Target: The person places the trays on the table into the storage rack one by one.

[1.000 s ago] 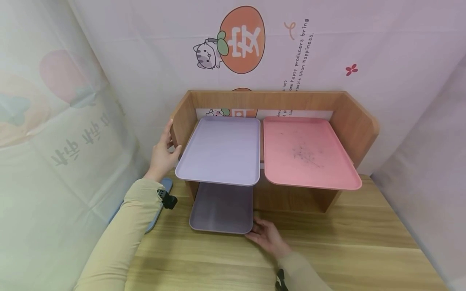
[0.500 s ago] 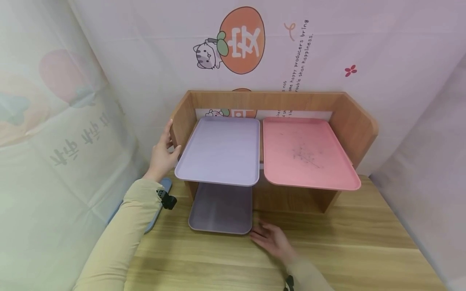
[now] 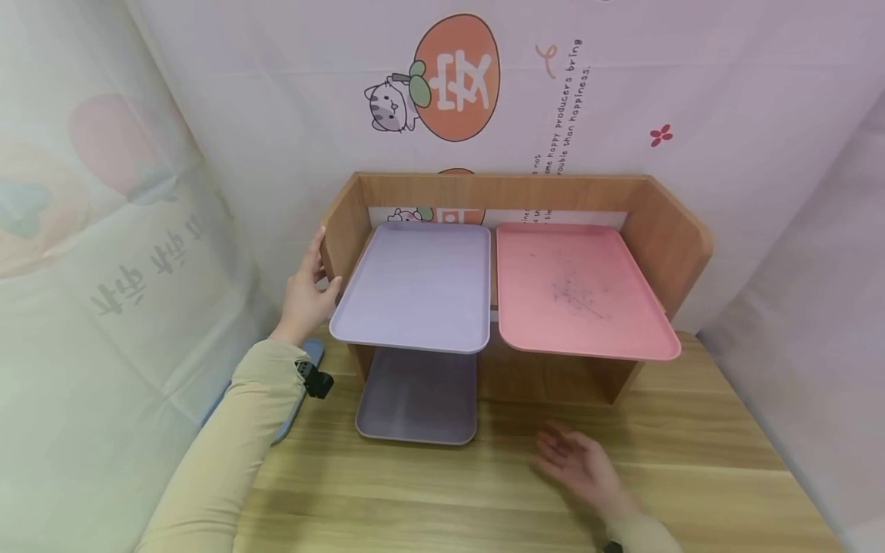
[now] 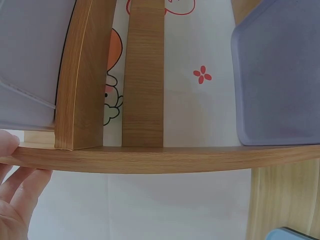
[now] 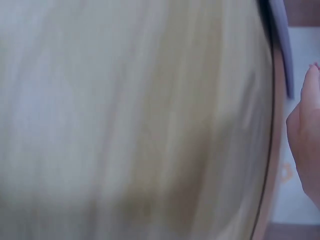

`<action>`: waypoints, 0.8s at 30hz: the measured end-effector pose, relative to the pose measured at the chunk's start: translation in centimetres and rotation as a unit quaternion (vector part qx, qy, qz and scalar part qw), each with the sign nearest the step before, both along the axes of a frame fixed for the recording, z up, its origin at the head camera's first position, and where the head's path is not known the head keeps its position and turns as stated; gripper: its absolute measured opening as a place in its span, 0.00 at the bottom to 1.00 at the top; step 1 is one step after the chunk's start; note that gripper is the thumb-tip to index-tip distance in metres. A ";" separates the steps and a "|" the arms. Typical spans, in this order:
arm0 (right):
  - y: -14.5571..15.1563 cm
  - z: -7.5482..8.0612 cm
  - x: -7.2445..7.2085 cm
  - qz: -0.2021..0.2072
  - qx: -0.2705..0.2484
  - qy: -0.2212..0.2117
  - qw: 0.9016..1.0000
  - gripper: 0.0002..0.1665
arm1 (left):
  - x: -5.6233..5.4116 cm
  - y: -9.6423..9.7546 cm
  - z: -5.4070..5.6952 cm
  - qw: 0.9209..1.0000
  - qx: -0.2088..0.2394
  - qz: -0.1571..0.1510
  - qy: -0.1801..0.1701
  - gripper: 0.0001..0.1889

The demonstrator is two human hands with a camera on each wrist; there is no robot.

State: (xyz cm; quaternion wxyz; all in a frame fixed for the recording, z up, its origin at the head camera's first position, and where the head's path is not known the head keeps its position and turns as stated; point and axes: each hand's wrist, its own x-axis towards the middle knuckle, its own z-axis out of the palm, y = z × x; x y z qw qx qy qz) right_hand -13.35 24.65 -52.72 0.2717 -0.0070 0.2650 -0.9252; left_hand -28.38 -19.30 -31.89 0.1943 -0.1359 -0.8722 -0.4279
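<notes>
A wooden two-tier desk shelf (image 3: pixel 505 192) stands on the table, with a lavender tray (image 3: pixel 422 284) and a pink tray (image 3: pixel 546 315) side by side on its upper board. A darker purple tray (image 3: pixel 418 403) lies in the lower left space, its front part sticking out. My left hand (image 3: pixel 304 306) grips the shelf's left side panel (image 4: pixel 165 161), thumb on the inner side and fingers on the outer side. My right hand (image 3: pixel 579 467), blurred, is over the table right of the purple tray, fingers relaxed and holding nothing.
Partly hidden behind my left forearm, a blue tray (image 3: pixel 314 353) lies on the table (image 3: pixel 415 491) left of the shelf. Both upper trays overhang the shelf's front. A printed cloth (image 3: pixel 601 100) hangs behind, and more cloth closes in both sides.
My right hand has let go of the purple tray's front right corner and moved away to the right. My left hand has kept its grip on the side panel.
</notes>
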 end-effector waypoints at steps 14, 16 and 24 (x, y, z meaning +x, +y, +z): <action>11.4 12.4 -1.8 -0.164 -0.050 0.262 0.950 0.25 | 0.0 0.0 0.2 1.000 -0.010 0.003 -0.010 0.44; 12.1 15.2 -2.5 -0.237 0.030 0.276 0.931 0.20 | 0.0 0.0 0.3 1.000 -0.011 0.003 -0.008 0.43; 12.8 23.1 -5.1 -0.296 0.553 0.327 0.707 0.41 | 0.2 0.0 0.3 1.000 -0.005 -0.001 -0.007 0.43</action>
